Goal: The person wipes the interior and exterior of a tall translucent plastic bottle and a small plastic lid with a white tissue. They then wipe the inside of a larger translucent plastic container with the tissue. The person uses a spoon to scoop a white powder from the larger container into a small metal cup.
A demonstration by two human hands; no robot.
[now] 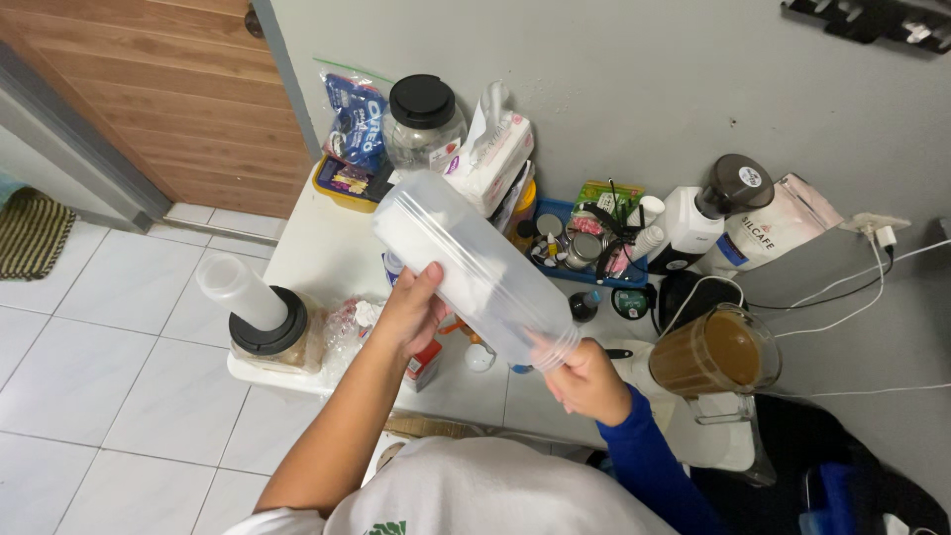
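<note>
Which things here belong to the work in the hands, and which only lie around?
In hand:
left hand
right hand
tall clear plastic container, tilted, held by both

Lying about:
glass blender jug of brown liquid
black-lidded glass jar
white tissue pack
blue tray of small items

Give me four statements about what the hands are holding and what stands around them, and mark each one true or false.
1. Both hands hold a clear plastic container tilted above the table. True.
2. The left hand rests flat on the table. False: it grips the container's side.
3. The blender jug holds a brown liquid. True.
4. The right hand is at the jar with the black lid. False: it is at the container's lower end.
</note>
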